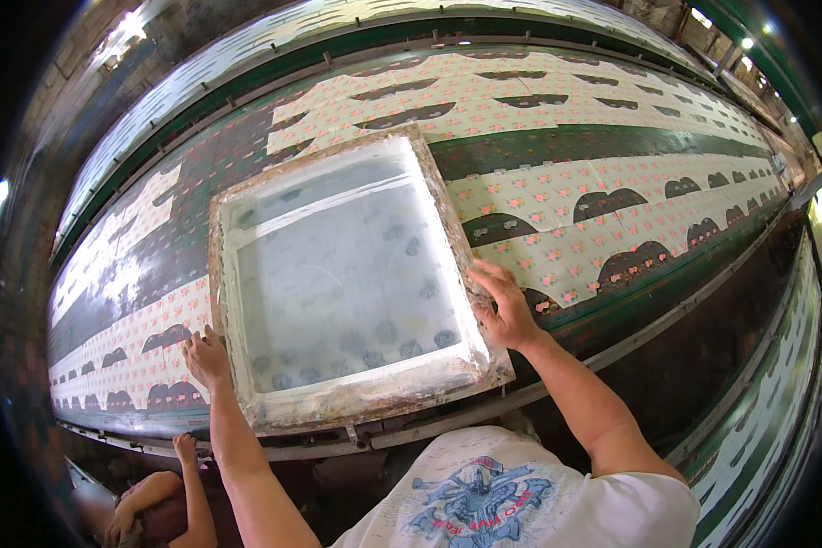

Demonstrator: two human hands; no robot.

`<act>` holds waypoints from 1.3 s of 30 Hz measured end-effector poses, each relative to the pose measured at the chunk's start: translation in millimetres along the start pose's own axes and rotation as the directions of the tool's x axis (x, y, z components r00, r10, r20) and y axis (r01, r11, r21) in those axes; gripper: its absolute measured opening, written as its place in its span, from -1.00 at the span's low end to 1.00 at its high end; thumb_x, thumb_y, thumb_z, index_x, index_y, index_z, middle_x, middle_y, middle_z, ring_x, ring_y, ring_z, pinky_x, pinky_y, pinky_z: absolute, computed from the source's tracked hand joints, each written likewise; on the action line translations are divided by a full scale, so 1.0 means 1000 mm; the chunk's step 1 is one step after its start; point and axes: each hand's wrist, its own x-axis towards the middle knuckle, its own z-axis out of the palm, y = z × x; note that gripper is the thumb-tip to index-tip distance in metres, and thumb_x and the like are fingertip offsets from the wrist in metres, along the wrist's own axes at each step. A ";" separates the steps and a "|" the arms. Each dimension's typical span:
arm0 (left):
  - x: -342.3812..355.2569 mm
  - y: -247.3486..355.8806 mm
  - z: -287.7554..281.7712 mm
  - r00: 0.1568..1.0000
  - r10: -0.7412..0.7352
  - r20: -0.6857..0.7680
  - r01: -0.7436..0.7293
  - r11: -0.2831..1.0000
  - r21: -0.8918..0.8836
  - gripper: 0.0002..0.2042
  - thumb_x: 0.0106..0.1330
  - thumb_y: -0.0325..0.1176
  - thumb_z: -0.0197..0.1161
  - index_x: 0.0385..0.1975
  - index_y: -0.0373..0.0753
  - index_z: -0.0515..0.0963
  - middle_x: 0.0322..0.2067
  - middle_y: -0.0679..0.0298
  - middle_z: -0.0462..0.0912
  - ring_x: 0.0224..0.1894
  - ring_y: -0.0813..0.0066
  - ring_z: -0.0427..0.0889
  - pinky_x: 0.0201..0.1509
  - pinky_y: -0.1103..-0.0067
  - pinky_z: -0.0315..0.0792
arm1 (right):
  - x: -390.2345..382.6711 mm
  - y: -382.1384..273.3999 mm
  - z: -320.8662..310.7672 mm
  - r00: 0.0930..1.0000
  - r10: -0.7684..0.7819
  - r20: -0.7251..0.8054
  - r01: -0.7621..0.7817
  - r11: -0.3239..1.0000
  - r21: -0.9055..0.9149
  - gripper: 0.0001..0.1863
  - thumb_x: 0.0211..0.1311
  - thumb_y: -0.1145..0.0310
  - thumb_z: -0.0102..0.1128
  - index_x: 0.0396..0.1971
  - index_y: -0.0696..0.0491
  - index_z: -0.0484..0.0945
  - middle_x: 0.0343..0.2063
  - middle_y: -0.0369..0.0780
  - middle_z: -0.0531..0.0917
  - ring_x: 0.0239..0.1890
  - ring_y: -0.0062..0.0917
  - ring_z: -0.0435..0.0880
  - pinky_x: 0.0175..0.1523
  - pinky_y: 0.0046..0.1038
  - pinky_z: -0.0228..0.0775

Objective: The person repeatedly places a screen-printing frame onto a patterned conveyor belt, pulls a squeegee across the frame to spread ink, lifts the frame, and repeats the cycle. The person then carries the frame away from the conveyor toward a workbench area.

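A large rectangular printing screen (338, 269) in a paint-crusted wooden frame lies flat on a long printing table (566, 146) covered with cream fabric bearing small flowers and dark arches. My left hand (207, 356) grips the frame's left edge near its lower corner. My right hand (504, 306) holds the frame's right edge, fingers spread over the wood. Dark spots show through the pale mesh.
Printed fabric (612, 210) runs the table's length on both sides of the screen. A metal rail (667, 320) edges the table's near side. Another person's arms (169, 498) show at the lower left, below the table. A second table (776, 402) lies at right.
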 end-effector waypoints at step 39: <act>-0.012 0.108 0.035 0.863 -0.311 0.399 0.483 0.269 -0.833 -0.25 0.51 0.32 0.18 0.36 -0.26 0.60 -0.16 0.20 0.76 -0.19 0.33 0.72 -0.04 0.37 0.58 | 0.100 0.121 -0.171 0.872 0.472 0.128 -0.447 0.666 0.597 -0.23 0.63 -0.24 0.07 0.45 0.13 0.53 0.27 -0.21 0.68 0.05 -0.62 0.65 0.19 -0.47 0.51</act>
